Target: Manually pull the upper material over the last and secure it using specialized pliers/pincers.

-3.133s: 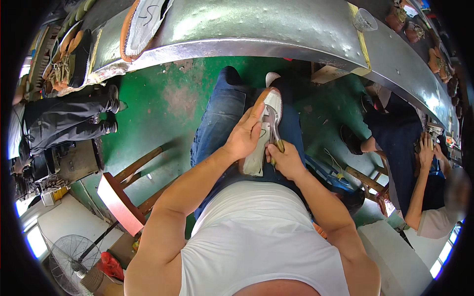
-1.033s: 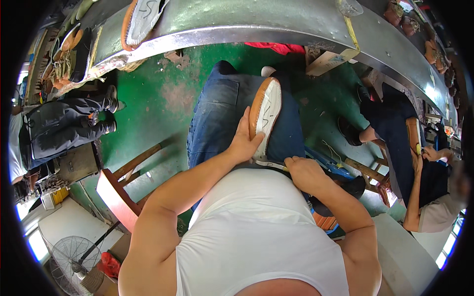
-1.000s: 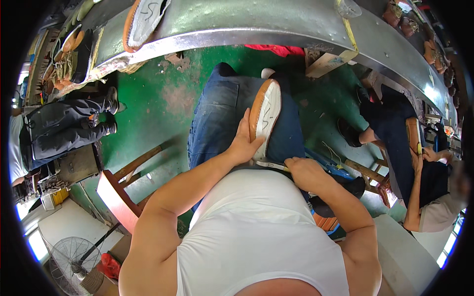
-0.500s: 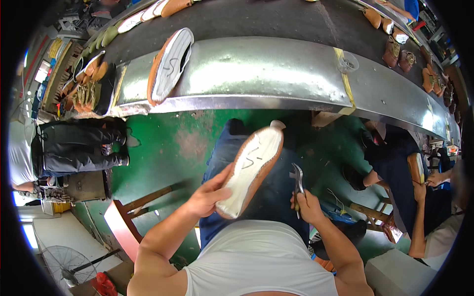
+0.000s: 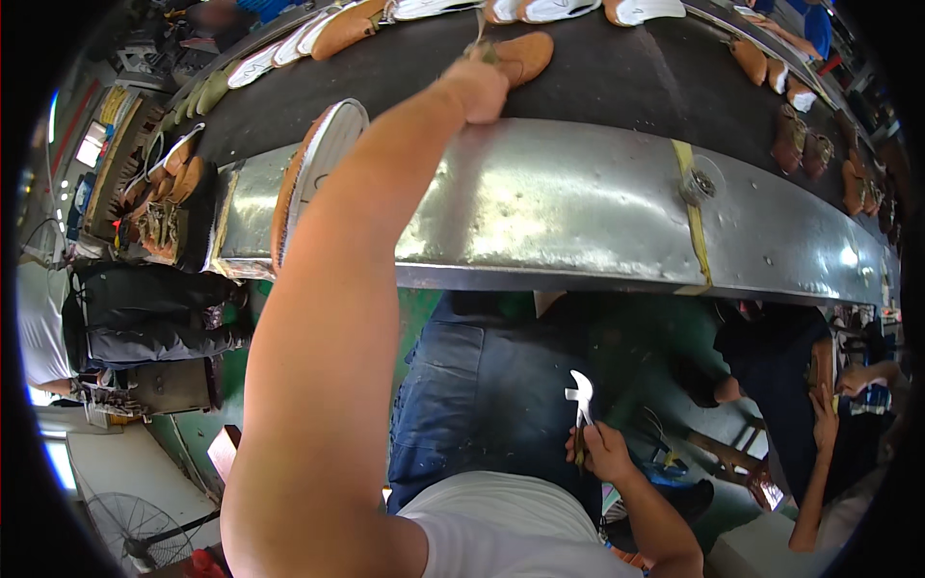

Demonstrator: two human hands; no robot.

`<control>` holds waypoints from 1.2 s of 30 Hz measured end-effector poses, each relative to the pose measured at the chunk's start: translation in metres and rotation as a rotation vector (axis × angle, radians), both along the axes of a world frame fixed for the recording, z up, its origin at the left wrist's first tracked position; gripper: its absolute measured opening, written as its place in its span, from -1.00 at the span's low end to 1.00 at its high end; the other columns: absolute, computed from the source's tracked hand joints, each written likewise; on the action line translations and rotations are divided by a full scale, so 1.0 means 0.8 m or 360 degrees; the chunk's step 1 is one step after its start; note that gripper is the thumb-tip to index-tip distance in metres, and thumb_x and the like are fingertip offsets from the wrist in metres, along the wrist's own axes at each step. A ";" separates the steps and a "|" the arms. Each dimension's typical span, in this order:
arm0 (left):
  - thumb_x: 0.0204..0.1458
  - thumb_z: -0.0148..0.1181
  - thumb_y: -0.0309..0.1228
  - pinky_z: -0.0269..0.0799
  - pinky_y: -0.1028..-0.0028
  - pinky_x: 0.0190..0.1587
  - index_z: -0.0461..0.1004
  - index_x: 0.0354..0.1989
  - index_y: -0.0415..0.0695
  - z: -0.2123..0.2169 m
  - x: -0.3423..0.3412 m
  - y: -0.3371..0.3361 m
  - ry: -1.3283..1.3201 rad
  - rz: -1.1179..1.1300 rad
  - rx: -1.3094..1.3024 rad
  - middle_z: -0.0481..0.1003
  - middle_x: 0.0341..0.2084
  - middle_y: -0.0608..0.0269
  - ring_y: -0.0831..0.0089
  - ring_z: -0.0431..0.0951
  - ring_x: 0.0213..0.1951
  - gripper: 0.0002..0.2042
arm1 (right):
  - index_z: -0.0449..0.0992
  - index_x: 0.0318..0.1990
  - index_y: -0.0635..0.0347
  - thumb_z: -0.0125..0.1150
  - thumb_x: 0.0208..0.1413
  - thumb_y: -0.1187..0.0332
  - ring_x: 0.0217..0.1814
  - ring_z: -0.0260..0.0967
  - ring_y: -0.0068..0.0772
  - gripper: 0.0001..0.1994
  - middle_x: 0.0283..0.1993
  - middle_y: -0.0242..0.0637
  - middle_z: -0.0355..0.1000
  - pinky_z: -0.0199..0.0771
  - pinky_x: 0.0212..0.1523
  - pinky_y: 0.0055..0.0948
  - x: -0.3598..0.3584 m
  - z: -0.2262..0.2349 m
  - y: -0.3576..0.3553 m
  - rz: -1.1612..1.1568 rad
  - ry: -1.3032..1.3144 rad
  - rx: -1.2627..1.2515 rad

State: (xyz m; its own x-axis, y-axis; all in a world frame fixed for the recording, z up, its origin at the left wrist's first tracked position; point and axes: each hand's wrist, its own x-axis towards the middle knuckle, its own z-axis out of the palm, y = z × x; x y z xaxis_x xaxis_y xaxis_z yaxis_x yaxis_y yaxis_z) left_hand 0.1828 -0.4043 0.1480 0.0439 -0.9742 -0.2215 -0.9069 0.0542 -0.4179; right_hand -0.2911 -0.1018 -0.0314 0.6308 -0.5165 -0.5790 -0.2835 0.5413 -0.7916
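Note:
My left arm stretches far forward over the metal table edge. At its end my left hand (image 5: 477,89) is closed at the heel end of a tan shoe (image 5: 528,58), which rests upright on the dark belt with its toe to the right. The fingers are partly hidden behind the hand. Above my right thigh, my right hand (image 5: 602,451) grips the handles of metal lasting pincers (image 5: 581,397), their curved jaws pointing up. Another shoe (image 5: 313,169), brown-sided with a whitish underside, leans on the metal edge left of my forearm, which partly covers it.
Shoes with white undersides (image 5: 559,10) line the belt's far side. A small round dish (image 5: 698,186) sits on the metal ledge (image 5: 559,202) beside yellow tape. Brown shoes (image 5: 790,140) stand at the right. Co-workers sit on both sides; a fan (image 5: 135,525) is at lower left.
My left hand has carried the shoe from above my lap forward onto the belt, turning it sole down. My body has leaned forward. The right hand still holds the pincers, slightly lower.

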 end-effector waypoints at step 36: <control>0.31 0.06 -0.20 0.22 0.33 0.27 -0.09 0.44 -0.07 -0.116 -0.185 0.526 0.3300 0.0571 -0.0301 0.37 0.12 0.07 0.35 0.33 0.19 -0.37 | 0.40 0.12 0.35 0.08 0.28 0.34 -0.24 0.43 -0.55 -0.66 -0.14 -0.32 0.51 0.45 -0.20 -0.53 0.093 0.180 0.050 0.0743 0.0114 -0.0560</control>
